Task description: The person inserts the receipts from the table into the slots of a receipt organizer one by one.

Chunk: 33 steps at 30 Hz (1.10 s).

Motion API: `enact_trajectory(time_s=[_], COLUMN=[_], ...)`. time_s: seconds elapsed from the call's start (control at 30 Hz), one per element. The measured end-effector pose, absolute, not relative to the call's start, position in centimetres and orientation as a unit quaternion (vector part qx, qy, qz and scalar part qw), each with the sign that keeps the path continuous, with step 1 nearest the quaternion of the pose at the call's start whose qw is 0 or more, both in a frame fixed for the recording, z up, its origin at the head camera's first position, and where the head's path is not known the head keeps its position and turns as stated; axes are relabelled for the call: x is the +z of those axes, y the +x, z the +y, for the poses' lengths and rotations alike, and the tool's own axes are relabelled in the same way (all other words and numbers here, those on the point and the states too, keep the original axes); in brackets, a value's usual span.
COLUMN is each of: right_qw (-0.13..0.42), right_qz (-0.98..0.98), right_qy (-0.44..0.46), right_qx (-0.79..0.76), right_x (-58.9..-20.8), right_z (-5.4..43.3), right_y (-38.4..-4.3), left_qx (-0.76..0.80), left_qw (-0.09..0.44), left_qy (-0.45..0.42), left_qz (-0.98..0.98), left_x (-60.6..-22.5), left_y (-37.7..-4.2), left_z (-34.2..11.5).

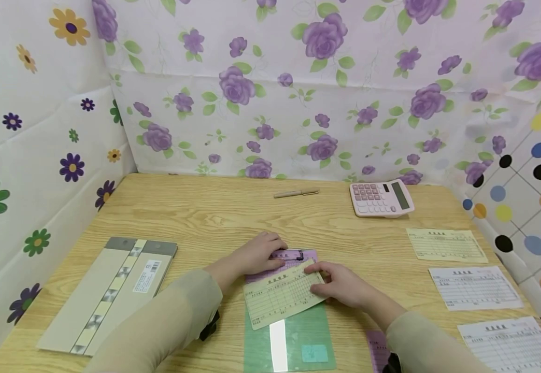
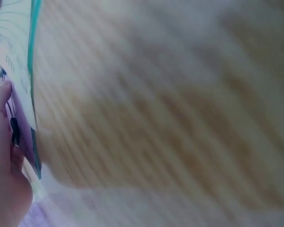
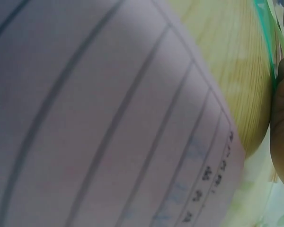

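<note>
A translucent green clipboard [image 1: 294, 342] lies at the front middle of the table. Under its clip [image 1: 300, 255] is a purple printed form [image 1: 313, 254]. My left hand [image 1: 257, 254] grips the clipboard's top left, thumb on the near side of the clip; its fingertips are partly hidden. In the left wrist view, the left hand [image 2: 4, 156] is beside the black clip lever [image 2: 15, 130]. With thumb and fingers, my right hand [image 1: 342, 285] pinches the right end of a yellowish printed form [image 1: 275, 298], which lies tilted over the purple one.
Three forms, one yellowish [image 1: 447, 245] and two white [image 1: 475, 288], lie at the right. Another purple form [image 1: 378, 349] is partly under the right forearm. A beige folder [image 1: 107, 295] lies left. Behind are a pen [image 1: 296, 193] and a pink calculator [image 1: 381, 199].
</note>
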State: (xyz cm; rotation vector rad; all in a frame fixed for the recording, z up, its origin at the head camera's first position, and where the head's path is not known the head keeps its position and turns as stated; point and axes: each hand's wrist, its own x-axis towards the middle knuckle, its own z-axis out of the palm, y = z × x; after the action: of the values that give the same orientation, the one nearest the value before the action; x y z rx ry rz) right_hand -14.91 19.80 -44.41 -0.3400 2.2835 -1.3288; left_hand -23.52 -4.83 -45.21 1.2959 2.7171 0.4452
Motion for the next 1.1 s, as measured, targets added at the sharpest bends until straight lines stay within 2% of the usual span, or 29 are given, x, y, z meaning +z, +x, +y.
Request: enact_trajectory(time_s=[0.17, 0.33, 0.57, 0.83, 1.1], right_qw=[0.217, 0.173, 0.109, 0.086, 0.115], right_qz=[0.847, 0.871, 0.912, 0.930, 0.930], right_qy=[-0.118, -0.130, -0.162, -0.159, -0.133], right_qx=[-0.472, -0.441, -0.359, -0.321, -0.323], right_x=[-44.5, -44.6, -45.0, -44.5, -44.7], right_z=[19.6, 19.1, 18.4, 18.0, 17.9], right_y=[-14.8, -14.5, -14.3, -14.8, -14.5], left_qx=[0.096, 0.022, -0.072, -0.081, -0.091], left_qw=[0.012, -0.011, -0.070, -0.069, -0.021], left_qy=[0.449, 0.463, 0.519, 0.525, 0.514], left_qz=[0.888, 0.886, 0.849, 0.845, 0.853], left_x=[-45.3, -45.5, -45.5, -44.2, -44.0], left_y=[-23.5, -23.5, -23.6, -24.2, -23.6], left_z=[-4.6, -4.2, -4.1, -3.9, -3.7])
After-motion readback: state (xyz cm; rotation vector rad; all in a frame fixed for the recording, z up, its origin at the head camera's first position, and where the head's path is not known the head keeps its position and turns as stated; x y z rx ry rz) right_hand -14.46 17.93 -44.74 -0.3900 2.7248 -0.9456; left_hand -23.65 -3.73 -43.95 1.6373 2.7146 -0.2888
